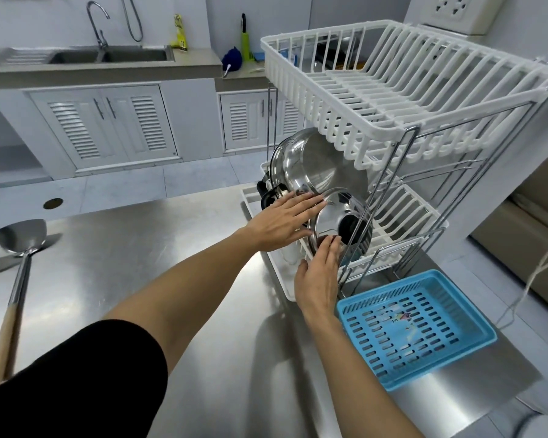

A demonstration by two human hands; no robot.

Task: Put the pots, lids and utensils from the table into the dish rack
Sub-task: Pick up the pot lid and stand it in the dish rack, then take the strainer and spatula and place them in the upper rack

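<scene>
My right hand [318,273] pinches the lower rim of one steel lid [336,222], while my left hand [282,221], fingers flat and together, presses its upper edge; I judge that steadies it upright in the dish rack [402,222] lower tier at the bench's far right edge. Behind it leans one pot [310,165]. One spatula [16,263] waits at the left edge.

Lid [331,216] in dish rack [408,222], spatula [16,267] far left.
</scene>
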